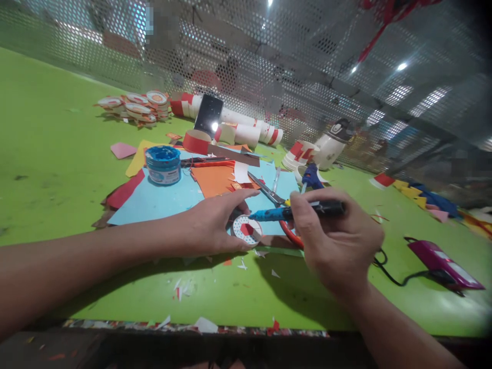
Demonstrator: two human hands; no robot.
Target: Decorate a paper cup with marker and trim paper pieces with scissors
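Between the thumb and fingers of my left hand (pixel 209 223) is a small round white disc (pixel 241 225), its face dotted in blue round a red centre. My right hand (pixel 338 236) grips a blue marker (pixel 274 211) with a black rear end. The marker's tip meets or hovers just over the disc's upper edge; I cannot tell which. Under and behind the hands lie light blue paper sheets (pixel 169 205) and an orange sheet (pixel 215 178). Scissors (pixel 269 190) with orange handles lie partly hidden behind my right hand.
An open jar of blue paint (pixel 164 166) stands on the paper at left. Behind are a phone (pixel 208 114), stacked paper discs (pixel 138 108), paper cups (pixel 300 155) and a blue glue gun (pixel 312 176). A magenta device (pixel 446 264) with a black cord lies at right. Paper scraps litter the green table's front (pixel 134 297).
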